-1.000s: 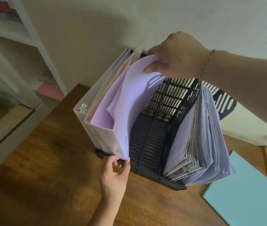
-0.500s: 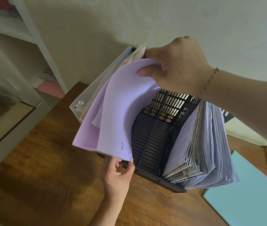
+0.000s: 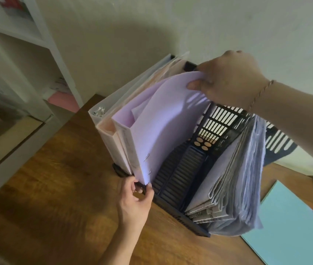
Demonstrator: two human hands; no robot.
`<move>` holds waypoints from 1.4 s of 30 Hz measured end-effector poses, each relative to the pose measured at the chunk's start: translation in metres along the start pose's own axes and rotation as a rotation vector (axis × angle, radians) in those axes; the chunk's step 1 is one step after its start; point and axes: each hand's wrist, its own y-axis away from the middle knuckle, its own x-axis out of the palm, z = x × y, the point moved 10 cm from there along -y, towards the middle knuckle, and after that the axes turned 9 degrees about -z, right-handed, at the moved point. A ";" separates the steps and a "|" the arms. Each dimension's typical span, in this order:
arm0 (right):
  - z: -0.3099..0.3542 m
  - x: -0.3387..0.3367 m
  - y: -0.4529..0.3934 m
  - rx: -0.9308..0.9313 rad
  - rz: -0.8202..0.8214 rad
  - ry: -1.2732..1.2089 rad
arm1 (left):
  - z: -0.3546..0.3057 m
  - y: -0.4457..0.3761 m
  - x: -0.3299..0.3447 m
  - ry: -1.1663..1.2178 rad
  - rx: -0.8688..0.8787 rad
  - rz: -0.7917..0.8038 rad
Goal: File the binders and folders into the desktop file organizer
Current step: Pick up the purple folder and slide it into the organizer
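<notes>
A dark slotted file organizer (image 3: 182, 169) stands on the wooden desk (image 3: 56, 188) against the wall. A white ring binder (image 3: 104, 129) stands upright in its left slot. Beside the binder, a lilac folder (image 3: 163, 119) stands bent in the organizer. My right hand (image 3: 230, 81) pinches the folder's top far corner. My left hand (image 3: 134, 201) grips its bottom near corner at the organizer's front edge. A thick stack of pale papers (image 3: 234, 180) fills the right slot. The middle slots hold nothing.
A light blue folder (image 3: 293, 224) lies flat on the desk at the right. A white shelf unit (image 3: 37, 54) with a pink item stands at the left, beyond the desk's edge. The wall is close behind the organizer.
Half a second ago the lilac folder was lifted and flared out over the binder; now it sits lower and upright beside the binder. Both hands kept their hold.
</notes>
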 end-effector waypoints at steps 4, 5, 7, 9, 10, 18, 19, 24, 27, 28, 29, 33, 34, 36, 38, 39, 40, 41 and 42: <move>-0.005 0.029 0.009 -0.059 0.130 -0.060 | 0.013 0.002 -0.003 0.215 -0.294 -0.036; -0.007 0.036 0.011 -0.066 0.163 -0.062 | 0.016 0.001 -0.001 0.212 -0.349 -0.019; -0.006 0.037 0.011 -0.091 0.248 0.003 | 0.020 -0.003 0.005 0.125 -0.434 0.056; 0.001 0.023 0.001 -0.167 0.224 0.057 | 0.021 -0.009 0.010 0.072 -0.459 0.142; 0.008 0.017 -0.003 -0.206 0.201 0.044 | 0.020 -0.011 0.012 0.073 -0.475 0.177; 0.048 0.013 -0.014 -0.361 0.015 0.042 | 0.028 -0.018 0.021 0.047 -0.473 0.213; 0.047 0.015 -0.013 -0.336 -0.009 0.005 | 0.025 -0.019 0.022 0.050 -0.456 0.191; 0.041 0.054 -0.012 -0.200 0.277 -0.049 | 0.031 -0.019 0.030 0.155 -0.499 0.311; 0.040 0.063 -0.006 -0.254 0.414 -0.046 | 0.031 -0.024 0.027 0.219 -0.505 0.506; 0.039 0.062 -0.003 -0.239 0.431 -0.066 | 0.029 -0.026 0.024 0.206 -0.491 0.526; 0.037 0.062 0.001 -0.221 0.423 -0.073 | 0.029 -0.028 0.022 0.194 -0.471 0.511; 0.035 0.036 0.011 -0.266 0.224 0.127 | 0.030 -0.028 0.019 0.198 -0.452 0.401; 0.030 0.015 0.017 -0.207 0.153 0.067 | 0.031 -0.027 0.017 0.194 -0.456 0.379; 0.016 -0.038 0.040 0.063 -0.063 -0.199 | 0.034 -0.028 0.013 0.142 -0.434 0.356; 0.021 -0.076 0.076 0.277 -0.235 -0.376 | 0.035 -0.023 0.008 0.085 -0.404 0.353; 0.040 -0.078 0.098 0.312 -0.210 -0.423 | 0.032 -0.020 0.005 0.061 -0.390 0.350; 0.069 -0.067 0.118 0.319 -0.100 -0.415 | 0.032 -0.014 0.001 0.031 -0.382 0.346; 0.101 -0.057 0.140 0.302 -0.028 -0.384 | 0.031 -0.009 -0.003 0.005 -0.371 0.351; 0.127 -0.045 0.167 0.322 -0.028 -0.422 | 0.032 -0.003 -0.007 -0.016 -0.357 0.368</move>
